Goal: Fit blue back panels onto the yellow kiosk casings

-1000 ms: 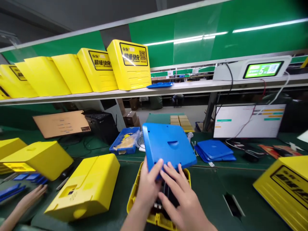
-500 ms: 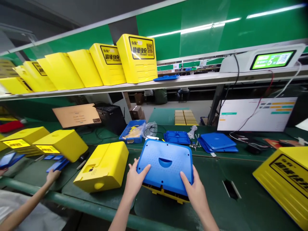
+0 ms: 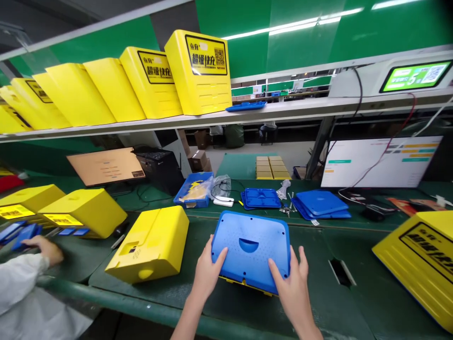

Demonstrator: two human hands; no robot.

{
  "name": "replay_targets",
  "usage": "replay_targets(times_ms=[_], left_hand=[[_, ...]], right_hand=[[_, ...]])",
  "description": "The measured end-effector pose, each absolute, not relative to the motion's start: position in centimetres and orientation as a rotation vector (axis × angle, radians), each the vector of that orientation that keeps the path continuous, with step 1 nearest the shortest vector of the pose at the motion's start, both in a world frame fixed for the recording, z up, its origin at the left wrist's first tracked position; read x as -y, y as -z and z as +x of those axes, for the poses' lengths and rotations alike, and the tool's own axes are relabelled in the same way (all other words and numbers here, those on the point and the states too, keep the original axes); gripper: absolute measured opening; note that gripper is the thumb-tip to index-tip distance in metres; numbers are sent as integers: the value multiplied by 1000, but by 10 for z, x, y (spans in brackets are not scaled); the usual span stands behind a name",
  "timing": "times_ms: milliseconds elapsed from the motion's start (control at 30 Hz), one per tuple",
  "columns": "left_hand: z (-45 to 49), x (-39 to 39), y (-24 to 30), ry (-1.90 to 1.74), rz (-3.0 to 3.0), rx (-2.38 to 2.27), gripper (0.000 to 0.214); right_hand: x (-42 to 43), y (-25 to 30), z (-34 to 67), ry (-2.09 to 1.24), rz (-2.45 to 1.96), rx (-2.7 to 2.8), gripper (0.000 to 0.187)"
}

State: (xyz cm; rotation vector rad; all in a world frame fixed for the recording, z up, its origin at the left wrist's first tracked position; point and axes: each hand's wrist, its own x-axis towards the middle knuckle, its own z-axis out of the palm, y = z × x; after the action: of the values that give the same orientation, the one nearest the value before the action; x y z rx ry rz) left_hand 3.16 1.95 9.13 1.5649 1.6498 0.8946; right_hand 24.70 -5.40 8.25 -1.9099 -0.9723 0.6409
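Between my two hands is a blue plastic cover point(image 3: 252, 257) with a half-round recess and small holes near its edge. A yellow housing point(image 3: 262, 289) shows as a thin rim under its near edge; the rest is hidden beneath. My left hand point(image 3: 208, 271) grips the cover's left side, thumb on top. My right hand point(image 3: 292, 283) grips the right side the same way, with its outer fingers spread away from the edge. Left of my hands, a yellow box point(image 3: 152, 243) lies on the green workbench point(image 3: 314, 302).
Behind the cover are a blue tray point(image 3: 262, 198), stacked blue covers point(image 3: 322, 206), screws point(image 3: 290, 208) and a blue bin point(image 3: 193, 203). A yellow box point(image 3: 421, 264) stands at right. A co-worker's hand point(image 3: 46, 248) holds blue parts at left. Yellow boxes point(image 3: 198, 89) line the shelf.
The blue cover now lies lower and flatter over the yellow housing, and less yellow shows beneath it. My hands moved with it. The co-worker's arm has moved left with a blue part.
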Motion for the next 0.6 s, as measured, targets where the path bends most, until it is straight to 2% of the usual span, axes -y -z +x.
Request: replay_targets(times_ms=[300, 467, 600], left_hand=[[33, -19, -100, -687, 1641, -1774, 64], [32, -9, -105, -507, 1637, -1798, 70], [49, -23, -128, -409, 2027, -1996, 75]], right_hand=[[46, -76, 247, -601, -1895, 1005, 82], [48, -74, 250, -646, -1875, 1006, 79], [49, -70, 252, -701, -1854, 1041, 70]])
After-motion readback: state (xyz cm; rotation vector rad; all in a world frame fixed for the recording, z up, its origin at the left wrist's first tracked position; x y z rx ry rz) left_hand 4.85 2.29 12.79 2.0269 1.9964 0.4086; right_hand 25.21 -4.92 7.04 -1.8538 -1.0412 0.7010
